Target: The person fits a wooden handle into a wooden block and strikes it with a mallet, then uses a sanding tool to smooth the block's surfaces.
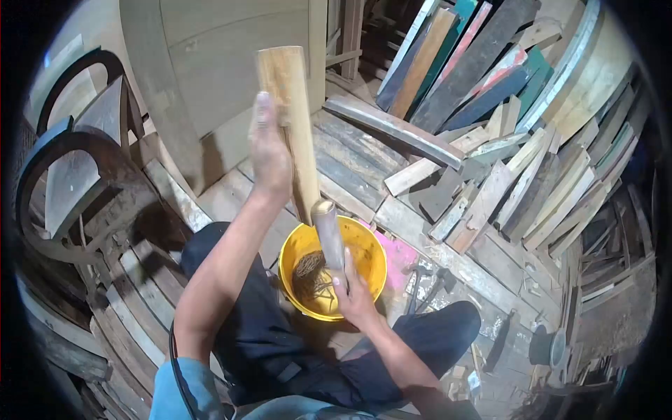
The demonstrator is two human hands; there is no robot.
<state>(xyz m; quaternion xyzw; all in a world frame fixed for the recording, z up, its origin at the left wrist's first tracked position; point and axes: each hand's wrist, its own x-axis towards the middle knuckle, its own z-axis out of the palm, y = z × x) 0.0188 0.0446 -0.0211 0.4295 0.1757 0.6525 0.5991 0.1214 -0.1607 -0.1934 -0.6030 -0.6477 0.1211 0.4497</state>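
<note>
My left hand [271, 157] is wrapped round a light wooden board [305, 150], held upright, its thumb up along the face. My right hand [355, 297] grips a grey, tapered round piece [329, 238] with a yellowish rounded end; its exact kind I cannot tell. That end comes right up to the board's lower edge in this view. Beneath both hands stands a yellow bucket [285, 280] between my legs. Inside it lies a brown heap of thin, nail-like pieces [308, 269].
Pincers [414, 288] and a dark-headed tool [442, 282] lie on the floor right of the bucket, near a pink patch [395, 257]. Painted boards [476, 63] and offcuts [493, 196] are stacked at the right. Curved chair frames [91, 147] stand at the left.
</note>
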